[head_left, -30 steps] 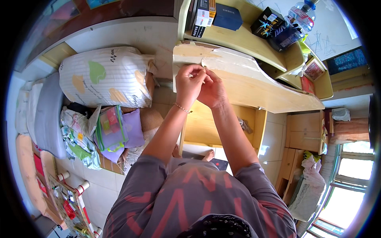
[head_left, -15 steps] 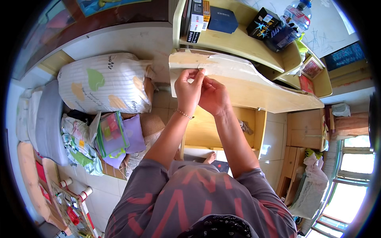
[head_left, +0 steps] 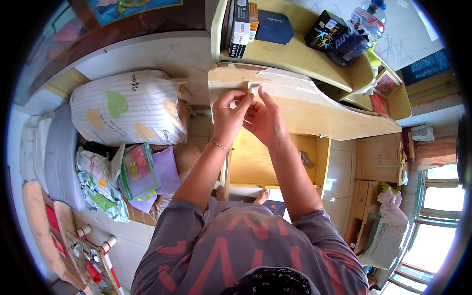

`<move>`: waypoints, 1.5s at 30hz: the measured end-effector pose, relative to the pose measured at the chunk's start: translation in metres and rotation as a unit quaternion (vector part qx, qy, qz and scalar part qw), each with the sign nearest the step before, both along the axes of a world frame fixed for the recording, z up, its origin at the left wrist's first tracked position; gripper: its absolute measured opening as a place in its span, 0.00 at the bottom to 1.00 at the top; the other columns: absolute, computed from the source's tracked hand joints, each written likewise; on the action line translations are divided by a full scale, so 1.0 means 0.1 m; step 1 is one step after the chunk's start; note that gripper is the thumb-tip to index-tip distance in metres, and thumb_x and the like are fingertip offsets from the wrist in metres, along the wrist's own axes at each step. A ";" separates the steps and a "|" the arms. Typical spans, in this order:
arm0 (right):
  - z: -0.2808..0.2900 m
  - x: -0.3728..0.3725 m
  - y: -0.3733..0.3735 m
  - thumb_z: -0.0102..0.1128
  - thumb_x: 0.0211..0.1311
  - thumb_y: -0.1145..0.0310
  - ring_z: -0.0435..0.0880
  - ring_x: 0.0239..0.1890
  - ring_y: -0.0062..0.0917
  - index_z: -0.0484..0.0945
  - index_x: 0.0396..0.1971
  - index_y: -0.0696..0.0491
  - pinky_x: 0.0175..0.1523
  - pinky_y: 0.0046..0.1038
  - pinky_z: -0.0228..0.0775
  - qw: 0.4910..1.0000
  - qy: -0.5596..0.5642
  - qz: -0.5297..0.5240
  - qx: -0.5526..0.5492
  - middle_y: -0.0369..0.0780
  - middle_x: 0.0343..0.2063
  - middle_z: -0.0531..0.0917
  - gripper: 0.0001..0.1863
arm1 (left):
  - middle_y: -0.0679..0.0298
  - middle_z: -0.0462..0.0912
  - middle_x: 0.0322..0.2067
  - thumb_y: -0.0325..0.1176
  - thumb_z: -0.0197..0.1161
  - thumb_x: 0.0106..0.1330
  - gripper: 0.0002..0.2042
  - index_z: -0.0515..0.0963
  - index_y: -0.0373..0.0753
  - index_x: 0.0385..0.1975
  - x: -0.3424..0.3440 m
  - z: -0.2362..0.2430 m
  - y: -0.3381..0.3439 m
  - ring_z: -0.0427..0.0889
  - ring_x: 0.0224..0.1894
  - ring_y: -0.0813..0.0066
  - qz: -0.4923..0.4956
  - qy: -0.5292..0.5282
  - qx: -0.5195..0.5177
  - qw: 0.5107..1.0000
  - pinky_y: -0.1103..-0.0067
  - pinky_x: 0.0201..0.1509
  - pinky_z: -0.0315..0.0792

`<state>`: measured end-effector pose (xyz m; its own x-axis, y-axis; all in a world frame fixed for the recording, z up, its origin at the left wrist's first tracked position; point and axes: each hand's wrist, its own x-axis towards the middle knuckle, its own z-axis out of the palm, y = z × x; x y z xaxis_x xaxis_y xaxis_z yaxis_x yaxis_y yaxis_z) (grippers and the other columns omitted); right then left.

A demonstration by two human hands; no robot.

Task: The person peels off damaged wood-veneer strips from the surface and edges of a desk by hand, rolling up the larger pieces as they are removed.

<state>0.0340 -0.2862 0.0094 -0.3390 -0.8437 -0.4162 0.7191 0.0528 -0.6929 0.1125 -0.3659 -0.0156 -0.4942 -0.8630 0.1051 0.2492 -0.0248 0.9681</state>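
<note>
A wooden board (head_left: 334, 115) with a torn, pale, peeling surface layer (head_left: 290, 78) along its upper part lies ahead of me. My left hand (head_left: 231, 113), a bracelet at its wrist, pinches a small lifted flap (head_left: 250, 86) of that layer between thumb and finger. My right hand (head_left: 265, 120) is right beside it, palm turned up, thumb raised and fingers loosely apart near the left fingertips. An open wooden drawer (head_left: 253, 169) is below my forearms, with a small crumpled cloth inside.
A shelf (head_left: 319, 69) holds boxes and bottles behind the board. At left are a large patterned bundle (head_left: 125, 105), folded clothes and a zip bag (head_left: 140, 167). Wooden cabinets (head_left: 378, 157) and a window (head_left: 437, 241) are at right. My bare feet are on the floor below the drawer.
Both hands have come slightly down and toward me. My right thumb has lifted away from the left fingers, and the right hand has opened more.
</note>
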 end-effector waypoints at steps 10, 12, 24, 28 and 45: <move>0.22 0.09 0.14 0.60 0.55 0.37 0.81 0.31 0.32 0.77 0.34 0.59 0.36 0.31 0.74 0.785 0.574 -0.055 0.229 0.45 0.28 0.81 0.34 | 0.67 0.81 0.25 0.31 0.70 0.56 0.05 0.81 0.38 0.26 -0.06 -0.22 0.01 0.77 0.32 0.72 0.048 -0.025 -0.141 0.989 0.75 0.46 0.68; 0.58 0.11 0.07 0.66 0.50 0.42 0.82 0.25 0.35 0.77 0.25 0.58 0.31 0.33 0.73 0.598 0.762 -0.067 0.239 0.45 0.21 0.80 0.28 | 0.68 0.81 0.28 0.30 0.70 0.54 0.06 0.81 0.41 0.30 -0.07 -0.21 0.07 0.76 0.35 0.71 0.082 -0.042 -0.182 0.979 0.75 0.49 0.65; 0.53 -0.01 -0.17 0.55 0.61 0.53 0.80 0.17 0.34 0.78 0.13 0.51 0.22 0.33 0.70 0.412 0.872 0.036 0.261 0.40 0.13 0.79 0.22 | 0.67 0.82 0.31 0.27 0.68 0.52 0.06 0.78 0.40 0.29 -0.08 -0.22 0.05 0.77 0.38 0.70 0.118 -0.039 -0.302 0.945 0.73 0.51 0.64; 0.42 -0.17 -0.16 0.53 0.63 0.59 0.79 0.15 0.31 0.78 0.13 0.49 0.20 0.31 0.68 0.357 0.917 0.050 0.171 0.36 0.12 0.79 0.19 | 0.66 0.83 0.31 0.26 0.66 0.54 0.05 0.78 0.36 0.28 0.00 -0.20 -0.02 0.79 0.38 0.70 0.055 0.000 -0.170 0.984 0.75 0.49 0.69; 0.46 -0.59 0.21 0.62 0.52 0.68 0.72 0.13 0.37 0.70 0.08 0.52 0.20 0.36 0.65 0.409 0.908 0.010 -0.085 0.41 0.09 0.72 0.17 | 0.62 0.85 0.26 0.29 0.66 0.62 0.08 0.83 0.29 0.30 -0.08 -0.03 -0.13 0.82 0.28 0.83 0.029 -0.014 -0.027 0.999 0.87 0.33 0.73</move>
